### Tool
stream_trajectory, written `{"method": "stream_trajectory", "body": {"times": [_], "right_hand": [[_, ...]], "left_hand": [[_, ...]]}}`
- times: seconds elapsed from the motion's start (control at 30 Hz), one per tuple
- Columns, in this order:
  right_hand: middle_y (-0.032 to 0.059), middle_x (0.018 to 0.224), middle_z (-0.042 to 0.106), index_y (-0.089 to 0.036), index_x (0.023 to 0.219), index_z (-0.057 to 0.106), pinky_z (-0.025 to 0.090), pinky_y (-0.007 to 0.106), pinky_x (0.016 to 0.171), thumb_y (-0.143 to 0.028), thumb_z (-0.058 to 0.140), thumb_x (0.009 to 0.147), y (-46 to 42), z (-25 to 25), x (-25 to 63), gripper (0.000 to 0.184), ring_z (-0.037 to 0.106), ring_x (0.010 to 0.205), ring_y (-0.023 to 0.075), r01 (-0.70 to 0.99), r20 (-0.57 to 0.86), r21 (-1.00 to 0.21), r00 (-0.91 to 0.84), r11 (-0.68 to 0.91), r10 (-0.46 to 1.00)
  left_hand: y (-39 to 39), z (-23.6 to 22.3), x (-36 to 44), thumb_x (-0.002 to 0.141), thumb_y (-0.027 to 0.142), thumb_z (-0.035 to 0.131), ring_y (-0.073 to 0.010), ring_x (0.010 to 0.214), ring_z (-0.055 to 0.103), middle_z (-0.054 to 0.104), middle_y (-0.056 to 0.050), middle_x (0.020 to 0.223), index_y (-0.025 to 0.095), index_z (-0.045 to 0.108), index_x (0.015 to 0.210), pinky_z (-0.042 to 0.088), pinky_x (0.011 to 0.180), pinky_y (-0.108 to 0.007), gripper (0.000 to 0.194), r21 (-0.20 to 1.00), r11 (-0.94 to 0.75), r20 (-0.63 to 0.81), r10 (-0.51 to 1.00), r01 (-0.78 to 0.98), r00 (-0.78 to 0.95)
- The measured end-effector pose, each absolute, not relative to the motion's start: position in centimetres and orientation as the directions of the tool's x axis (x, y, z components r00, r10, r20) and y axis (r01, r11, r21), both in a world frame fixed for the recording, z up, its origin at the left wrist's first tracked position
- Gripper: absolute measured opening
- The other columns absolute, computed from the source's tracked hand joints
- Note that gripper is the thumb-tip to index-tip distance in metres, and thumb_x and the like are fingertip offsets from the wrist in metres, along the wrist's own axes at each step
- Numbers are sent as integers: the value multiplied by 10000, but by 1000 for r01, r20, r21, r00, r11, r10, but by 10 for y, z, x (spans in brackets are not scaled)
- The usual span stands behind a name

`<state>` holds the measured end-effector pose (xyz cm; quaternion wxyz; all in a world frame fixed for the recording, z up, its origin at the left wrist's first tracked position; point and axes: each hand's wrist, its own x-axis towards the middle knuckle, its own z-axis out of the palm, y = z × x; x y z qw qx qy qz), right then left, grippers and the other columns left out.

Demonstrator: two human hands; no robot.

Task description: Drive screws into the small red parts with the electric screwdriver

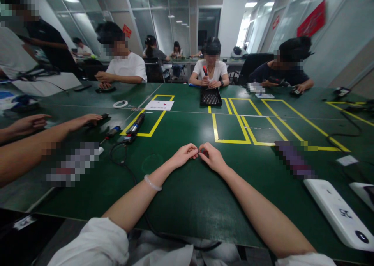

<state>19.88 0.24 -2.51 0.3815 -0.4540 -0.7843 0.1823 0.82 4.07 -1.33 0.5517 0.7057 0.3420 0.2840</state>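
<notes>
My left hand [186, 155] and my right hand [212, 158] meet over the middle of the green table [187, 203]. Both are closed, with curled fingers and the fingertips pressed close together. Whatever may be pinched between them is too small to make out. A pale bangle [152, 183] circles my left wrist. Left of my hands lies a black electric screwdriver [136, 124] with a cable, apart from them. Beside it is a screwdriver with a blue handle [113, 132].
Yellow tape outlines [233, 141] mark the table, and a white paper [159, 105] lies at one. A co-worker's arm [58, 133] reaches in from the left. Across the table, a person works over a black tray [210, 97]. A white power bank [336, 213] lies at right.
</notes>
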Motion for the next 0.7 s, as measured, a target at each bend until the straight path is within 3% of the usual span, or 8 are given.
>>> {"method": "stream_trajectory", "body": {"times": [0.2,0.53,0.7], "right_hand": [[24,931,566,-223,970,562,422,250,685,-257,526,891,0,-24,199,93,535,718,136,595,433,-613,-297,520,851],[5,798,623,-185,980,570,409,237,617,-353,547,892,6,-29,201,191,535,654,123,454,308,-791,-284,410,908],[3,789,627,-189,972,565,413,237,614,-328,562,879,6,-30,202,168,541,652,124,431,318,-800,-284,417,904]], "left_hand": [[40,-11,8,855,453,575,-126,734,567,614,-29,809,134,562,928,455,722,-278,328,966,-180,26,787,188,617],[40,-13,9,811,436,637,-119,732,568,609,-25,816,141,547,945,448,722,-271,337,979,-140,22,792,145,611],[40,-12,9,811,426,643,-117,722,573,618,-30,811,133,544,964,452,712,-269,345,982,-132,23,796,135,605]]}}
